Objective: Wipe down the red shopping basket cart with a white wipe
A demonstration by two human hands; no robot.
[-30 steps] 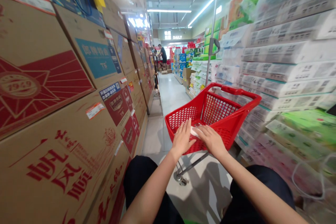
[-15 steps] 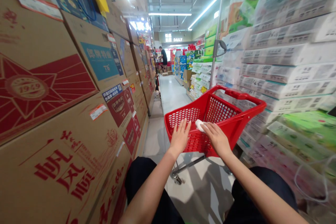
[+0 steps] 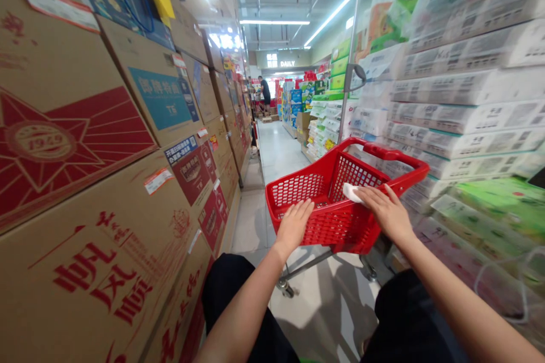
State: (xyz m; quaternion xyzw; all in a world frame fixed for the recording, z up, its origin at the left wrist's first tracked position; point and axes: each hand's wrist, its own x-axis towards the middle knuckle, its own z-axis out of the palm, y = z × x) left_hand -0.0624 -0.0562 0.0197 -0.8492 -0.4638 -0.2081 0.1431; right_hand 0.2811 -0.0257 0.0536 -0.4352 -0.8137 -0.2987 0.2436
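Observation:
A red plastic shopping cart [image 3: 344, 226] with perforated walls stands in front of me, its basket empty in the part I can see. My left hand [image 3: 294, 224] lies on the near rim toward the left, fingers stretched out, holding nothing. Further right along the same rim, my right hand [image 3: 387, 211] presses a folded white wipe [image 3: 351, 192] against the plastic. The wipe sticks out beyond its fingertips, and the rest is hidden under the palm. Whether it is paper or cloth I cannot tell.
Cardboard cartons [image 3: 85, 249] are stacked along the left. On the right rise stacks of white and green packs [image 3: 464, 125]. A metal pole [image 3: 347, 85] stands behind the cart. Down the tiled aisle [image 3: 279, 147] a person [image 3: 265, 91] stands by some boxes.
My right hand has slid to the right along the cart's near rim, carrying the white wipe with it. The left hand has stayed nearly in place on the rim.

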